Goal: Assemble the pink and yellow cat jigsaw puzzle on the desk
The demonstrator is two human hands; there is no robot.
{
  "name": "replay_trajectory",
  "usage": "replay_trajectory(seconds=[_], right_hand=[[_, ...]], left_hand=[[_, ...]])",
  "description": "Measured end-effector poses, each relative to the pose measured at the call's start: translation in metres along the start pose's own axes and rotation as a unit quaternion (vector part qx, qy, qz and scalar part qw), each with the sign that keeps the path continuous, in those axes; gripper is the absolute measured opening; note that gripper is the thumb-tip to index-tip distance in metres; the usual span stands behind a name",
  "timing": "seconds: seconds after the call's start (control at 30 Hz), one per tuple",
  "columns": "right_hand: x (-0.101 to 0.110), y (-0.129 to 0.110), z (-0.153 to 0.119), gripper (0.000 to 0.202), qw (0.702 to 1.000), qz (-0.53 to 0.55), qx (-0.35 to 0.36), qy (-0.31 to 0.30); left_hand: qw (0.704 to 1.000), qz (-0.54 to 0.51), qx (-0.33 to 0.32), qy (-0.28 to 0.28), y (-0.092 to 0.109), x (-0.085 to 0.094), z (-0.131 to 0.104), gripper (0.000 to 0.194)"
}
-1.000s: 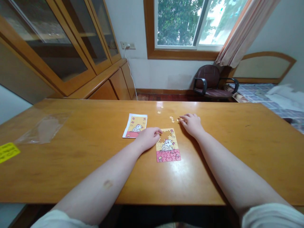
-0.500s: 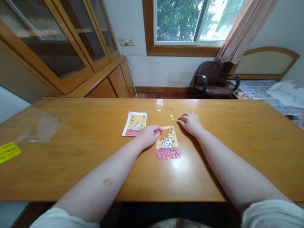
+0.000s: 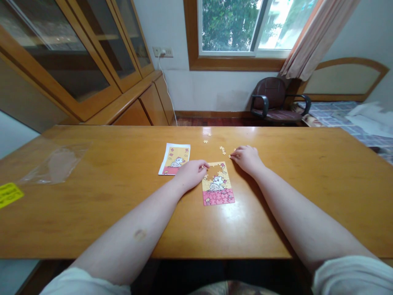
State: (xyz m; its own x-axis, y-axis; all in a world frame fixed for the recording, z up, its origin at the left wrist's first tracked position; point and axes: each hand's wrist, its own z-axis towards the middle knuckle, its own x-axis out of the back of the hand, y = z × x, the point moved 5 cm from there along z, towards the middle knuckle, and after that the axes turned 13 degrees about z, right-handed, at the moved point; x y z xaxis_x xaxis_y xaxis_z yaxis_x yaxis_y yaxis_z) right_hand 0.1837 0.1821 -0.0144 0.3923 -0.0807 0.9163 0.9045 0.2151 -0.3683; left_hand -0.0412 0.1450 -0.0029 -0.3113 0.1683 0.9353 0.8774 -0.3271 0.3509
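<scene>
A partly assembled jigsaw puzzle (image 3: 218, 196) lies flat in front of me, yellow above and pink below, with a white cartoon animal and a gap in its upper part. My left hand (image 3: 193, 174) rests at its upper left edge, fingers curled and closed on the border. Beyond the upper right corner, my right hand (image 3: 246, 159) is low over the table with its fingertips pinched at a small puzzle piece (image 3: 229, 156), mostly hidden. Several loose pieces (image 3: 222, 150) lie just left of that hand. A printed reference picture (image 3: 175, 155) is partly covered by my left hand.
Two more loose pieces (image 3: 205, 141) lie toward the far edge of the wooden table (image 3: 123, 164). A clear plastic bag (image 3: 59, 166) and a yellow label (image 3: 10, 194) are at the left. Behind the table stand a chair (image 3: 272, 98) and a glass-door cabinet (image 3: 89, 57).
My right hand's fingers have shifted slightly, and a loose piece now shows by its knuckles. The left hand stays at the puzzle's edge. The view has tilted a little.
</scene>
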Motion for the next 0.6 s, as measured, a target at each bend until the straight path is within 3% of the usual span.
replay_trajectory(seconds=[0.23, 0.37, 0.5, 0.6], right_hand=[[-0.002, -0.004, 0.0, 0.008, 0.997, 0.06, -0.038, -0.018], [0.004, -0.019, -0.01, 0.005, 0.985, 0.168, -0.032, -0.029], [0.005, -0.059, -0.029, 0.008, 0.948, 0.282, 0.033, -0.146], [-0.002, -0.083, -0.043, 0.01, 0.927, 0.301, 0.054, -0.22]], left_hand=[[1.0, -0.002, 0.015, 0.008, -0.003, 0.003, 0.001, 0.028], [1.0, 0.0, 0.015, 0.006, -0.003, 0.004, 0.001, 0.029], [1.0, 0.022, 0.02, 0.01, -0.004, 0.002, 0.002, 0.028], [0.999, 0.042, 0.024, 0.009, -0.004, 0.001, 0.003, 0.027]])
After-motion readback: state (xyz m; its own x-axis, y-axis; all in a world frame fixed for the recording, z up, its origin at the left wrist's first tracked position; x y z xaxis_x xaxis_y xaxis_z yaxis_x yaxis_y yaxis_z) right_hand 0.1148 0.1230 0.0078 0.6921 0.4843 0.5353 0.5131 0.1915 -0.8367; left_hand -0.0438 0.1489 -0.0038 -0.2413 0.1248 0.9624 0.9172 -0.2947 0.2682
